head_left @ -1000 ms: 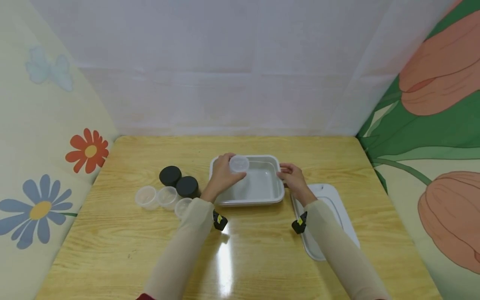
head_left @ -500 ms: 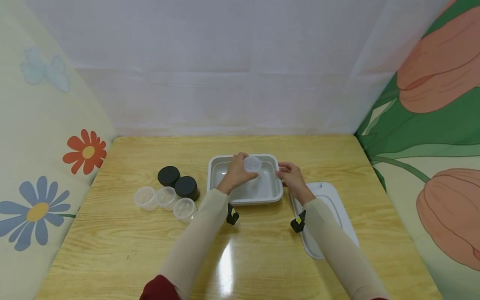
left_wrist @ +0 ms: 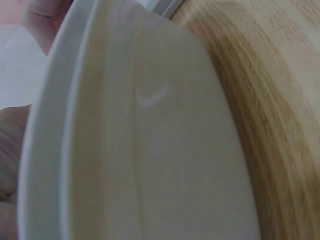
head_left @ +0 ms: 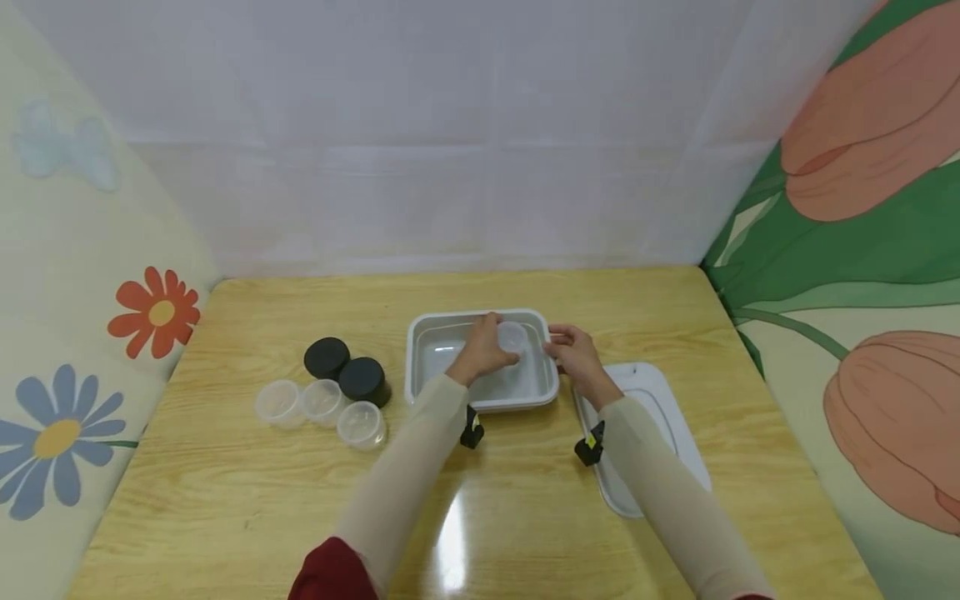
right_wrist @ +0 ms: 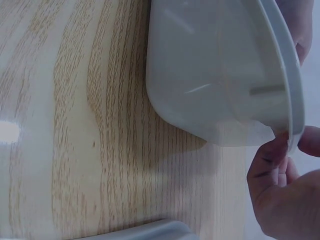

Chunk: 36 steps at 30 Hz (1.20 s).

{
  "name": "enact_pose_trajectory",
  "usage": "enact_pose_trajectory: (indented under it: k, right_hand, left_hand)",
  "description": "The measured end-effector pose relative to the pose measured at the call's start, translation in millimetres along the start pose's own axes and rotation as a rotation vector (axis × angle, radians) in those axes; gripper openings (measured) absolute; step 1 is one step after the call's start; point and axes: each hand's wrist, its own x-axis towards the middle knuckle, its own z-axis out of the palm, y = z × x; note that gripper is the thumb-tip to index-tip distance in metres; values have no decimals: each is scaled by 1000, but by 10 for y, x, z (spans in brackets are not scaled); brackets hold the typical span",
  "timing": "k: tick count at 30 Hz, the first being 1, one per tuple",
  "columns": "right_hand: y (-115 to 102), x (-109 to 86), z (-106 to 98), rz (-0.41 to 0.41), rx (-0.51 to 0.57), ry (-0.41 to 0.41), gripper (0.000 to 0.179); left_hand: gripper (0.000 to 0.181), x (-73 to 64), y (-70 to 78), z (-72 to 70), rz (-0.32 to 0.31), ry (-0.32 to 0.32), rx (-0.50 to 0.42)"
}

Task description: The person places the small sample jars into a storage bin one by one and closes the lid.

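Note:
A white rectangular plastic tub (head_left: 442, 367) stands on the wooden table. My left hand (head_left: 480, 350) reaches down into its right half and grips a small clear round cup (head_left: 513, 336) between thumb and fingers. At the tub's right end, my right hand (head_left: 576, 354) pinches the rim; in the right wrist view the thumb and fingers of the right hand (right_wrist: 285, 185) sit on either side of that rim. The left wrist view shows mostly the outer wall of the tub (left_wrist: 175, 150), with part of the left hand behind the rim.
Left of the tub stand several clear round cups, the nearest cup (head_left: 362, 425) close to two black round-topped containers, a front one (head_left: 364, 380) and a rear one (head_left: 327, 357). A white lid (head_left: 652, 392) lies at the right, partly under the right forearm.
My left hand has carried the clear cup rightward and lower, into the right half of the tub. The right hand stays on the tub's rim. The head view has shifted slightly.

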Motion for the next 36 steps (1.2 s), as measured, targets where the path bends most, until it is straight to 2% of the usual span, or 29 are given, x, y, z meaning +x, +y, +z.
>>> enact_pose_trajectory:
  k: [14,21,25,29,36]
  right_hand:
    - [4,-13,18,-19,-6,10,42]
    - [-1,-16,21,-4,-9,17,43]
    - [-12,-26,28,-2,-12,14,43]
    - [-10,-36,26,-7,-3,21,43]
    - [-1,-42,19,-12,-18,15,42]
  left_hand:
    - [71,46,17,205,-43,18,-42]
    - [74,21,7,271,-53,62,-82]
    - [74,1,2,278,-74,64,-126]
    - [75,-13,-6,260,-68,64,-107]
    - [77,-86,-6,91,-37,53,-62]
